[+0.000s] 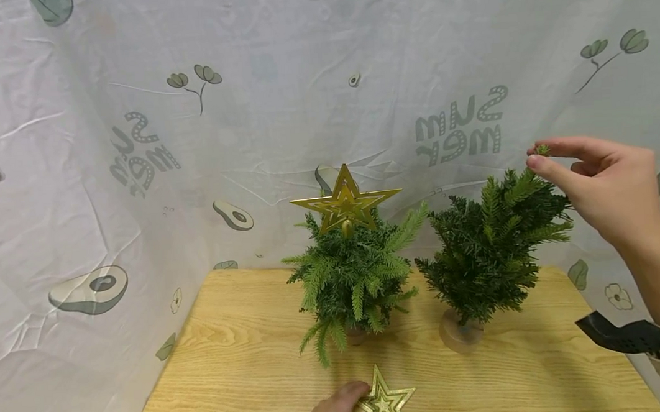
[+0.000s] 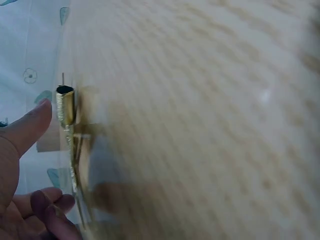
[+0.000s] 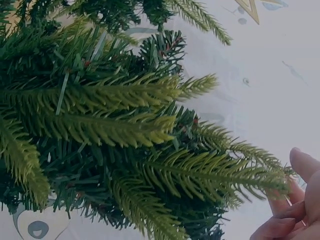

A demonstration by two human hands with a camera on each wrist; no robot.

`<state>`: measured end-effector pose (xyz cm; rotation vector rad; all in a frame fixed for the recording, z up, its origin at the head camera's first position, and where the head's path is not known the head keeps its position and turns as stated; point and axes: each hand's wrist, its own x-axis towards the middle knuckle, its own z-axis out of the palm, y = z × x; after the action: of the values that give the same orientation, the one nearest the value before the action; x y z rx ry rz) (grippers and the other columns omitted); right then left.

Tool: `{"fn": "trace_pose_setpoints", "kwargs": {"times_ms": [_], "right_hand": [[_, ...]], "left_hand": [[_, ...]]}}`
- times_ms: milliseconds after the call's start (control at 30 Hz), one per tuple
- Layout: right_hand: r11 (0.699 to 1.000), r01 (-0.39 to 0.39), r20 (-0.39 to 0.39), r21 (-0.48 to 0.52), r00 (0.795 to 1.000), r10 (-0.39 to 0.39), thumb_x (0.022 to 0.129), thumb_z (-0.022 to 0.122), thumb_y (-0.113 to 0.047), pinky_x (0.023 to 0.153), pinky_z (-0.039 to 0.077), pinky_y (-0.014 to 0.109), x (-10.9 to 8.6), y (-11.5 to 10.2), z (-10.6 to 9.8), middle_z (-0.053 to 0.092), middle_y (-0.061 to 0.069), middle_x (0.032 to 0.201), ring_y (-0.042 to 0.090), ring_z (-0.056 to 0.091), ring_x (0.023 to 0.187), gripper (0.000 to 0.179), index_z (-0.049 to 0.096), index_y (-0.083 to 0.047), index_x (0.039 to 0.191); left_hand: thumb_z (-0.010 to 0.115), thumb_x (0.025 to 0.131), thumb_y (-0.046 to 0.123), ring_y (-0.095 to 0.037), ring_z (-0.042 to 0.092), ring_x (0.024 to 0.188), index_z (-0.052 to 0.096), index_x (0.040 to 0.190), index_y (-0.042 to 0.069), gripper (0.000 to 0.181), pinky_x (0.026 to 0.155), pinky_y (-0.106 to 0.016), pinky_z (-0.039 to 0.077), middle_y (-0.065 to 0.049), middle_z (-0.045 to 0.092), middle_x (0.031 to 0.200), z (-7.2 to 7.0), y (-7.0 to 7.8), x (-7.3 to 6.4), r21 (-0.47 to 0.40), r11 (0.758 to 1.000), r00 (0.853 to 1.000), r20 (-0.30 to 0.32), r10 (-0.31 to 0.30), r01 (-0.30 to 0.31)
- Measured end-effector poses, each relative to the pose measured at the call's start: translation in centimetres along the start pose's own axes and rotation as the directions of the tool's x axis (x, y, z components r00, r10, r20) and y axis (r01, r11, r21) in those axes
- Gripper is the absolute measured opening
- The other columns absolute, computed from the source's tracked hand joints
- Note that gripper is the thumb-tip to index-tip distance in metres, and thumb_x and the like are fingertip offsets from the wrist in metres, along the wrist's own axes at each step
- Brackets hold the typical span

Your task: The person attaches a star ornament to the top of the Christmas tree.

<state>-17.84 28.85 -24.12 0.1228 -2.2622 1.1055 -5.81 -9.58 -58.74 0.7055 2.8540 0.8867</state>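
Pinching right tree's (image 1: 489, 257) top tip (image 1: 543, 150) with right grip (image 1: 617, 178); left grip (image 1: 334, 410) apart, beside loose star (image 1: 385, 406) on tabletop (image 1: 242, 341).
Best hold tip straight, pinch lightly. Mind left tree (image 1: 356, 279) close alongside, tabletop edge behind; use open air above.

lower gold star (image 1: 383, 406) cropped, left-wrist tabletop (image 2: 200, 125) blurred

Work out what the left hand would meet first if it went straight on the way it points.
The left hand would most likely meet the lower gold star first, right beside it in the head view; depth is unclear, so they may already touch.
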Motion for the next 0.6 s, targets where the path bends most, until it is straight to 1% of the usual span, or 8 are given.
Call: {"fn": "trace_pose_setpoints", "kwargs": {"times_ms": [100, 167, 267, 367, 433, 533, 600], "right_hand": [[1.0, -0.015, 0.017, -0.013, 1.0, 0.015, 0.095, 0.079, -0.026, 0.053, 0.031, 0.022, 0.0, 0.3, -0.2, 0.064, -0.033, 0.102, 0.006, 0.045, 0.064, 0.032, 0.077, -0.016, 0.125], [1.0, -0.014, 0.023, -0.015, 1.0, 0.014, 0.095, 0.079, -0.025, 0.054, 0.031, 0.022, 0.0, 0.5, -0.2, 0.064, -0.034, 0.1, 0.006, 0.045, 0.066, 0.032, 0.077, -0.015, 0.125], [1.0, -0.008, 0.018, -0.014, 1.0, 0.008, 0.095, 0.08, -0.025, 0.053, 0.029, 0.023, 0.0, 0.6, -0.2, 0.065, -0.034, 0.092, 0.008, 0.041, 0.065, 0.031, 0.078, -0.014, 0.124], [1.0, 0.001, 0.003, -0.008, 1.0, -0.001, 0.094, 0.08, -0.024, 0.053, 0.028, 0.024, 0.1, 0.7, -0.2, 0.065, -0.033, 0.085, 0.009, 0.038, 0.061, 0.029, 0.079, -0.013, 0.121], [1.0, 0.001, -0.007, -0.001, 1.0, -0.001, 0.094, 0.08, -0.023, 0.054, 0.028, 0.023, 0.2, 0.7, -0.2, 0.066, -0.034, 0.085, 0.009, 0.038, 0.061, 0.027, 0.079, -0.012, 0.119], [1.0, 0.001, -0.022, 0.015, 1.0, 0.0, 0.094, 0.08, -0.022, 0.056, 0.03, 0.021, 0.3, 0.7, -0.1, 0.067, -0.034, 0.087, 0.008, 0.041, 0.061, 0.023, 0.08, -0.012, 0.115], [1.0, 0.005, -0.033, 0.026, 0.999, -0.004, 0.094, 0.08, -0.021, 0.059, 0.032, 0.019, 0.3, 0.8, 0.0, 0.068, -0.032, 0.085, 0.007, 0.043, 0.062, 0.021, 0.081, -0.012, 0.113]], "left_hand": [[0.075, 0.082, 0.071, -0.018, 0.072, 0.101, 0.067, 0.136, 0.014, 0.08, 0.073, -0.035, 0.058, 0.002, 0.064, 0.138, 0.5, -0.2, -0.1, 0.001, 1.0, 1.0, 0.014, 0.001, -0.001], [0.074, 0.083, 0.07, -0.018, 0.071, 0.102, 0.066, 0.137, 0.013, 0.079, 0.072, -0.035, 0.058, 0.001, 0.064, 0.138, 0.7, -0.4, -0.1, 0.006, 1.0, 1.0, 0.013, 0.018, -0.018], [0.074, 0.084, 0.069, -0.016, 0.071, 0.101, 0.067, 0.137, 0.01, 0.079, 0.068, -0.031, 0.057, 0.001, 0.063, 0.139, 0.8, -0.6, 0.0, 0.013, 0.999, 0.999, 0.019, 0.044, -0.044], [0.075, 0.085, 0.067, -0.013, 0.071, 0.097, 0.068, 0.136, 0.01, 0.077, 0.064, -0.026, 0.054, 0.002, 0.061, 0.14, 0.8, -0.8, 0.1, 0.012, 0.999, 0.998, 0.039, 0.047, -0.047], [0.075, 0.085, 0.067, -0.01, 0.07, 0.094, 0.068, 0.135, 0.009, 0.077, 0.062, -0.023, 0.052, 0.003, 0.06, 0.14, 0.8, -0.9, 0.1, 0.007, 0.999, 0.998, 0.05, 0.042, -0.042], [0.074, 0.085, 0.068, -0.008, 0.068, 0.087, 0.069, 0.134, 0.008, 0.077, 0.06, -0.022, 0.05, 0.003, 0.06, 0.137, 1.0, -1.0, 0.1, 0.0, 0.999, 0.998, 0.036, 0.053, -0.053], [0.074, 0.084, 0.069, -0.006, 0.066, 0.082, 0.07, 0.132, 0.007, 0.078, 0.059, -0.021, 0.049, 0.002, 0.061, 0.135, 1.2, -1.1, 0.1, -0.006, 0.998, 0.998, 0.018, 0.063, -0.063]]}}
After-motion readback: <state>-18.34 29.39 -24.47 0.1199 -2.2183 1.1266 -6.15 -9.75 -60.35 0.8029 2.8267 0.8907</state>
